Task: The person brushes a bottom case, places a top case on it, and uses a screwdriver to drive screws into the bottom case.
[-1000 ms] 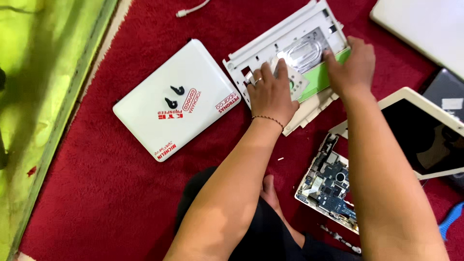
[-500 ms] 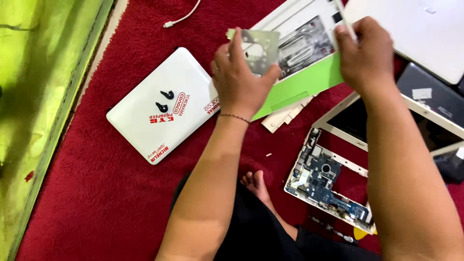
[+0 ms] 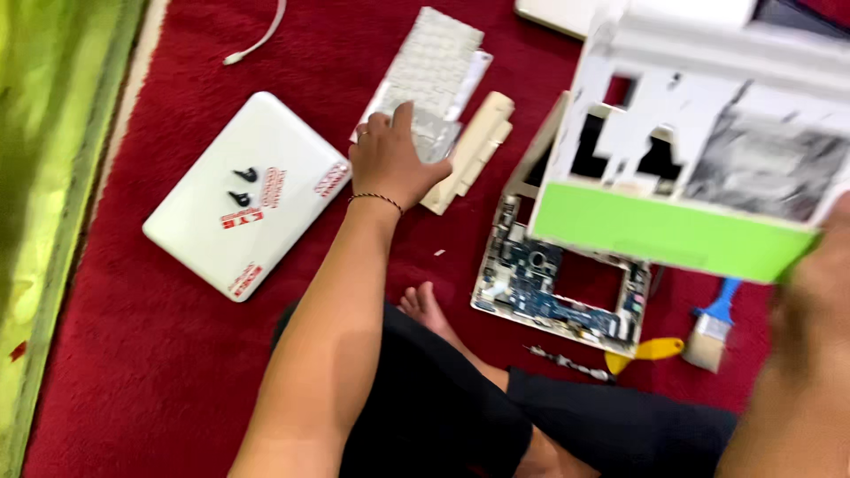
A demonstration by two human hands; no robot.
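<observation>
Here the person sits on a red carpet (image 3: 106, 389) among laptop parts. Left hand (image 3: 390, 164), fingers loosely spread, presses palm-down on a grey metal plate (image 3: 434, 137) lying over the white keyboard (image 3: 434, 62) at 12 o'clock. Right hand (image 3: 819, 292), blurred at 3 o'clock, grips the white laptop casing (image 3: 708, 133) by its green edge and holds it aloft, tilted; how its fingers close cannot be told. Circuit board frame (image 3: 558, 283) lies below the casing, with a brush (image 3: 713, 332) at 4 o'clock and a closed white laptop (image 3: 239, 195) at 9 o'clock. Judgement: the plate is best set flat, and the casing kept clear of the board.
</observation>
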